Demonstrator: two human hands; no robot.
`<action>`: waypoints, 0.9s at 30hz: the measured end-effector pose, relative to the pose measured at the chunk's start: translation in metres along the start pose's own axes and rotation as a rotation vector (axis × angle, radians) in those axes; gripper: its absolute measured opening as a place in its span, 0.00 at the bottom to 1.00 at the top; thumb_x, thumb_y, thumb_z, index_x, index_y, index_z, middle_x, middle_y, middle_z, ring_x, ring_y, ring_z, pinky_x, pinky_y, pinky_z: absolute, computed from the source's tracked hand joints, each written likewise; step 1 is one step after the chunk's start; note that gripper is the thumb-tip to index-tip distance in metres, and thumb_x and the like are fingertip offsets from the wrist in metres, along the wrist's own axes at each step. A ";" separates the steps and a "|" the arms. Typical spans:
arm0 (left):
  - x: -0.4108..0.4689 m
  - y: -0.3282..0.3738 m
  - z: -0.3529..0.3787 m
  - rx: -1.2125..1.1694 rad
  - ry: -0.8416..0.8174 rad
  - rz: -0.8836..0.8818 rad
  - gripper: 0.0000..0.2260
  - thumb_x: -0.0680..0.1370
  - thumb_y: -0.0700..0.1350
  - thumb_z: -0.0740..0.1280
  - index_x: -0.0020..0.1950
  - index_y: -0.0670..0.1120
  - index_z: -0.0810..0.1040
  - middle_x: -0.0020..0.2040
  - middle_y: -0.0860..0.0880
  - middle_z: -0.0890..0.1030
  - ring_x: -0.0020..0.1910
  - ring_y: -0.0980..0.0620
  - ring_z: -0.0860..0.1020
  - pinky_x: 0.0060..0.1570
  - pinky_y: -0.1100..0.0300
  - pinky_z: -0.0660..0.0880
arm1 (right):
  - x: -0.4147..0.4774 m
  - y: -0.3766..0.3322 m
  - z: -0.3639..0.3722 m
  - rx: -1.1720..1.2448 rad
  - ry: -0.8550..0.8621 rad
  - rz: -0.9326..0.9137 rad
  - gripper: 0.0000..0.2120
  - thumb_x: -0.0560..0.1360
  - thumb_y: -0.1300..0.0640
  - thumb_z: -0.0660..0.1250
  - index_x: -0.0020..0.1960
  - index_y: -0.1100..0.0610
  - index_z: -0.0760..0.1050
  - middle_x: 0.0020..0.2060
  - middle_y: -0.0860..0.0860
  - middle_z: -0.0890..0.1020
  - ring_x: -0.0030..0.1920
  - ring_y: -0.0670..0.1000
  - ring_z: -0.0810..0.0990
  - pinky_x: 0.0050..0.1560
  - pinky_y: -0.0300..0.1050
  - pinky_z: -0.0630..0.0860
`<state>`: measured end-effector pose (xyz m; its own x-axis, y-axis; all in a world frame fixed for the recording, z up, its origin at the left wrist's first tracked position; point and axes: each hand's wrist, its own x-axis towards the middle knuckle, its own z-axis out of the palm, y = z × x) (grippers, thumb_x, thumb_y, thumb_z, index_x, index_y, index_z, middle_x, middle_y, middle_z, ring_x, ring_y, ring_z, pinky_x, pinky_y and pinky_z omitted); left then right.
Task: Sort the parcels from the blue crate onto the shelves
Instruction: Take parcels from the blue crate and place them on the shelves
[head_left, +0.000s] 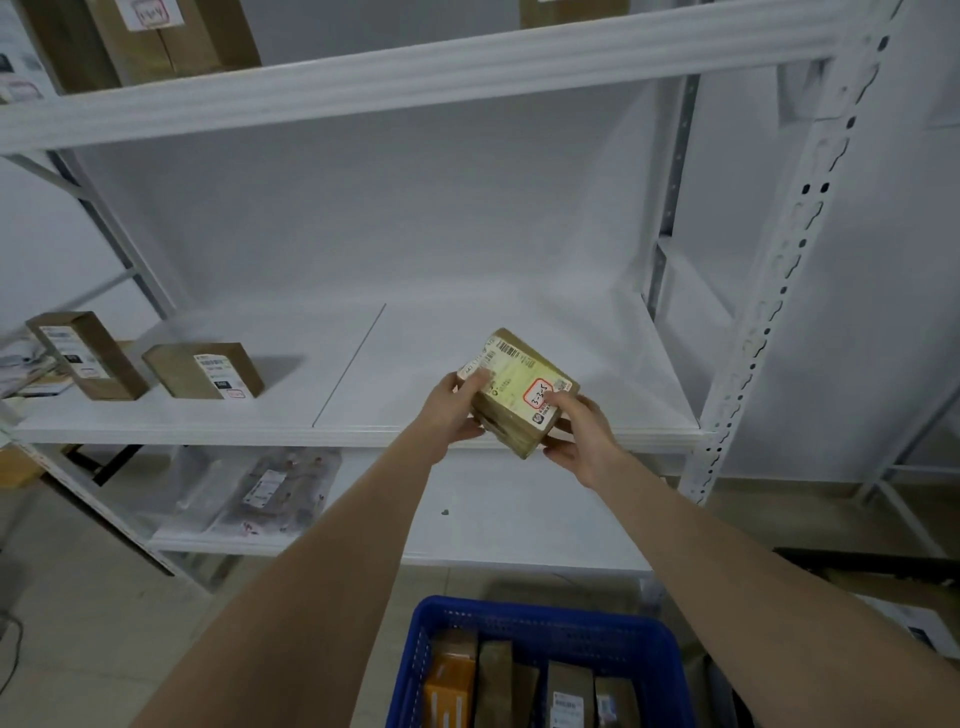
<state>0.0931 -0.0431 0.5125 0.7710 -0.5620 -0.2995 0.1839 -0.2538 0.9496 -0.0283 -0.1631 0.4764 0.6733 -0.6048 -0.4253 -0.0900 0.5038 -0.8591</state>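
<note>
White shelving (415, 67) fills frame. Blue crate (519, 613) on floor below, more parcels upright inside. Boxed parcels (205, 371) stand at left end of middle shelf (467, 353). Taped brown parcel (519, 384), label up, tilted over that shelf's front edge, right of centre. Grip: left hand (452, 415) and right hand (582, 436) each curled round one end. Step in hand: shelving this parcel. Next move likely calls for lowering it flat onto board, then releasing.

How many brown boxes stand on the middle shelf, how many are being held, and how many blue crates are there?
Boxes standing on the shelf: 2
Held box: 1
Blue crate: 1
Total: 4
</note>
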 end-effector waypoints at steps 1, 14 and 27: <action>0.001 0.003 -0.002 0.004 0.017 0.018 0.16 0.78 0.54 0.65 0.61 0.47 0.69 0.56 0.45 0.77 0.51 0.42 0.81 0.45 0.53 0.80 | -0.001 -0.002 0.000 -0.024 -0.013 -0.002 0.21 0.72 0.51 0.71 0.63 0.53 0.71 0.54 0.55 0.81 0.53 0.57 0.81 0.59 0.52 0.76; -0.004 0.032 -0.012 0.071 0.186 0.232 0.12 0.80 0.45 0.63 0.63 0.46 0.72 0.47 0.43 0.79 0.46 0.45 0.80 0.37 0.56 0.78 | -0.008 -0.007 0.018 0.077 -0.083 -0.059 0.11 0.70 0.67 0.72 0.49 0.59 0.74 0.49 0.61 0.83 0.50 0.59 0.84 0.39 0.43 0.81; -0.019 0.053 -0.028 0.232 0.274 0.291 0.13 0.80 0.44 0.63 0.65 0.48 0.74 0.47 0.44 0.80 0.45 0.47 0.79 0.43 0.51 0.80 | -0.018 -0.012 0.032 0.054 -0.150 -0.069 0.11 0.68 0.66 0.73 0.45 0.60 0.72 0.37 0.58 0.85 0.38 0.56 0.85 0.38 0.43 0.81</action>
<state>0.1053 -0.0245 0.5711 0.9090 -0.4148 0.0413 -0.1809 -0.3032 0.9356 -0.0160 -0.1387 0.5036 0.7787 -0.5425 -0.3151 -0.0028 0.4992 -0.8665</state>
